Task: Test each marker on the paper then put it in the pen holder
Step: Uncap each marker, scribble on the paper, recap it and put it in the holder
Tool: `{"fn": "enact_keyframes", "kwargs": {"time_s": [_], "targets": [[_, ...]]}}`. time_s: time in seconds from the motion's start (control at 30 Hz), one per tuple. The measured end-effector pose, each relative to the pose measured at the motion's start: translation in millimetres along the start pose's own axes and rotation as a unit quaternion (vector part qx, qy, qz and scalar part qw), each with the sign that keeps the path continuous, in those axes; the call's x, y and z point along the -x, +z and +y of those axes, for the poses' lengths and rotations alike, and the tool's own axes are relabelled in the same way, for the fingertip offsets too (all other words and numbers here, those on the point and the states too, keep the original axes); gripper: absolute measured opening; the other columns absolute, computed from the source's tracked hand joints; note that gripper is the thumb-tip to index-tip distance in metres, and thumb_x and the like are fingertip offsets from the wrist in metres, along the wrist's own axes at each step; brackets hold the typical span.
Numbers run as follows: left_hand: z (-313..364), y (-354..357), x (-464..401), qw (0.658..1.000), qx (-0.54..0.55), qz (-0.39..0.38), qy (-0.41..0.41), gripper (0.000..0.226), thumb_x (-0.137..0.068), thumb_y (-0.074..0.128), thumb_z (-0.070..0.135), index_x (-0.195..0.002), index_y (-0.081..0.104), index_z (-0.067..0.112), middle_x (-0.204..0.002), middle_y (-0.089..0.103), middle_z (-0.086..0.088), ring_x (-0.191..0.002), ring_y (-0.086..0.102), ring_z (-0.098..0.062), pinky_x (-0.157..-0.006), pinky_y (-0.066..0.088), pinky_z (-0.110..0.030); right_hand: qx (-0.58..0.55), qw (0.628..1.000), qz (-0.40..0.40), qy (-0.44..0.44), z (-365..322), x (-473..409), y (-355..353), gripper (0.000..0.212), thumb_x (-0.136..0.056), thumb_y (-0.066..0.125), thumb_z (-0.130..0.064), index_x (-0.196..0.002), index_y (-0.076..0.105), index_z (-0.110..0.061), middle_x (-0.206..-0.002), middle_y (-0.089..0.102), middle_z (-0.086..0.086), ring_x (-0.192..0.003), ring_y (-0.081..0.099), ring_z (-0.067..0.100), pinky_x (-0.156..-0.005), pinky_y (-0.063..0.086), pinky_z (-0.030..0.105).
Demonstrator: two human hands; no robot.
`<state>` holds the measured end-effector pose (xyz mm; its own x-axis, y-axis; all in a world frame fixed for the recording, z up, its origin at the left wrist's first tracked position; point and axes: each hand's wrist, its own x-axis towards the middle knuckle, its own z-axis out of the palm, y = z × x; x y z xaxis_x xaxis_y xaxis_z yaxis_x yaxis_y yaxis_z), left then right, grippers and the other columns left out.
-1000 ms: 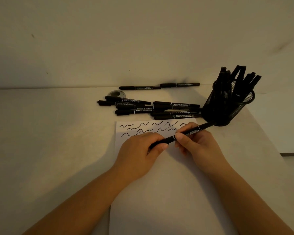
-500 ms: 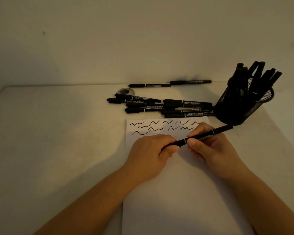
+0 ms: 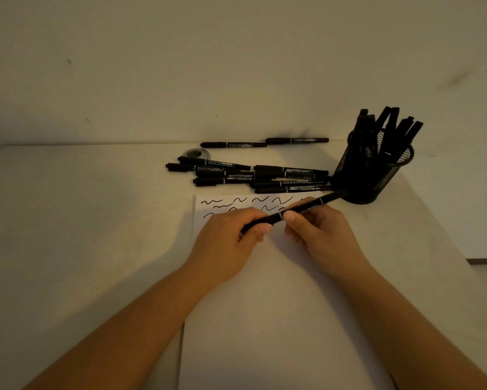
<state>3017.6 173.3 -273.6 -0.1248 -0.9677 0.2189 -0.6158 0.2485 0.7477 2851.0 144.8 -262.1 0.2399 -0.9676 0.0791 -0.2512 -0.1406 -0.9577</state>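
Observation:
Both hands hold one black marker (image 3: 307,207) slanted above the white paper (image 3: 278,319). My left hand (image 3: 231,240) grips its lower, capped end, while my right hand (image 3: 318,232) pinches the barrel just right of it. The marker's far end points toward the foot of the black mesh pen holder (image 3: 377,175), which stands at the right with several markers upright in it. Black squiggles (image 3: 236,205) run along the paper's top edge, partly hidden by my hands.
A pile of several black markers (image 3: 253,175) lies beyond the paper. Two more markers (image 3: 264,142) lie end to end against the wall. A small round dark object (image 3: 195,153) sits behind the pile. The table's right edge (image 3: 444,237) runs close past the holder.
The hands and the marker stay together over the paper's top. The marker's far end has tipped slightly up toward the pen holder. The view has shifted a little.

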Motion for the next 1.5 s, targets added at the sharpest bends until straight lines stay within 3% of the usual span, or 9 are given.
{"fn": "enact_keyframes", "kwargs": {"time_s": [0.1, 0.23, 0.33, 0.5, 0.7, 0.83, 1.07, 1.23, 1.5], "targets": [[1, -1, -3, 0.998, -0.012, 0.040, -0.043, 0.008, -0.088, 0.055, 0.033, -0.096, 0.056, 0.032, -0.068, 0.058, 0.019, -0.067, 0.058, -0.002, -0.065, 0.048, -0.022, 0.085, 0.994, 0.063, -0.036, 1, 2, -1, 0.034, -0.084, 0.050, -0.045, -0.061, 0.061, -0.023, -0.051, 0.059, -0.010, -0.051, 0.052, 0.000, -0.050, 0.038, 0.009], [6, -11, -11, 0.994, -0.072, 0.057, -0.053, 0.008, -0.085, 0.052, 0.043, -0.088, 0.047, 0.038, -0.073, 0.057, 0.019, -0.068, 0.055, 0.002, -0.061, 0.041, -0.015, 0.245, 0.935, 0.126, -0.222, -10, 3, -2, 0.008, -0.087, 0.060, -0.021, -0.081, 0.064, -0.019, -0.075, 0.058, -0.011, -0.058, 0.051, 0.002, -0.052, 0.039, 0.008], [22, -18, -18, 0.992, -0.108, 0.066, -0.018, 0.016, -0.084, 0.050, 0.046, -0.091, 0.054, 0.033, -0.078, 0.060, 0.017, -0.070, 0.057, -0.002, -0.062, 0.045, -0.020, 0.373, 0.867, 0.114, -0.310, -19, -1, -5, 0.021, -0.078, 0.070, -0.015, -0.098, 0.067, -0.011, -0.093, 0.063, 0.005, -0.067, 0.058, 0.013, -0.049, 0.044, 0.017], [52, -24, -29, 0.976, -0.184, 0.079, 0.082, 0.022, -0.085, 0.051, 0.043, -0.093, 0.058, 0.023, -0.077, 0.065, 0.006, -0.067, 0.057, -0.011, -0.061, 0.049, -0.031, 0.420, 0.826, 0.083, -0.366, -27, -6, -25, 0.016, -0.079, 0.070, -0.018, -0.093, 0.068, -0.012, -0.080, 0.066, 0.003, -0.067, 0.062, 0.017, -0.050, 0.047, 0.023], [80, -20, -45, 0.975, -0.143, 0.088, 0.148, 0.025, -0.085, 0.054, 0.041, -0.097, 0.061, 0.020, -0.077, 0.065, 0.011, -0.067, 0.059, -0.009, -0.060, 0.047, -0.023, 0.397, 0.844, 0.083, -0.351, -38, -11, -52, 0.019, -0.085, 0.058, -0.024, -0.088, 0.066, -0.008, -0.076, 0.063, 0.004, -0.061, 0.057, 0.015, -0.048, 0.048, 0.027], [79, -19, -64, 0.987, -0.099, 0.073, 0.107, 0.032, -0.088, 0.049, 0.043, -0.116, 0.053, 0.029, -0.082, 0.059, 0.021, -0.070, 0.058, 0.001, -0.063, 0.045, -0.017, 0.351, 0.881, 0.131, -0.289, -50, -21, -76, 0.012, -0.081, 0.067, -0.016, -0.090, 0.061, -0.010, -0.078, 0.059, -0.003, -0.059, 0.048, 0.008, -0.051, 0.037, 0.014], [33, -10, -93, 0.976, -0.219, -0.005, -0.009, 0.017, -0.090, 0.053, 0.025, -0.106, 0.061, 0.026, -0.099, 0.066, 0.008, -0.088, 0.060, -0.010, -0.078, 0.050, -0.031, 0.111, 0.928, 0.285, -0.215, -55, -41, -119, 0.026, -0.088, 0.056, -0.017, -0.107, 0.039, -0.025, -0.082, 0.053, -0.019, -0.070, 0.057, -0.008, -0.054, 0.044, 0.008], [13, 0, -100, 0.952, -0.298, -0.060, -0.017, 0.017, -0.089, 0.054, 0.031, -0.104, 0.060, 0.027, -0.099, 0.059, 0.005, -0.092, 0.054, -0.013, -0.076, 0.047, -0.033, 0.103, 0.919, 0.311, -0.220, -49, -47, -131, 0.048, -0.089, 0.053, -0.013, -0.129, 0.031, -0.028, -0.081, 0.056, -0.009, -0.070, 0.057, -0.004, -0.056, 0.044, 0.007], [5, 9, -103, 0.940, -0.335, -0.063, -0.001, 0.020, -0.087, 0.055, 0.038, -0.103, 0.064, 0.030, -0.106, 0.055, 0.006, -0.100, 0.051, -0.013, -0.072, 0.039, -0.027, 0.170, 0.929, 0.278, -0.176, -26, -53, -123, 0.048, -0.090, 0.054, -0.014, -0.127, 0.032, -0.036, -0.076, 0.053, -0.019, -0.069, 0.058, 0.000, -0.055, 0.045, 0.012]]}}
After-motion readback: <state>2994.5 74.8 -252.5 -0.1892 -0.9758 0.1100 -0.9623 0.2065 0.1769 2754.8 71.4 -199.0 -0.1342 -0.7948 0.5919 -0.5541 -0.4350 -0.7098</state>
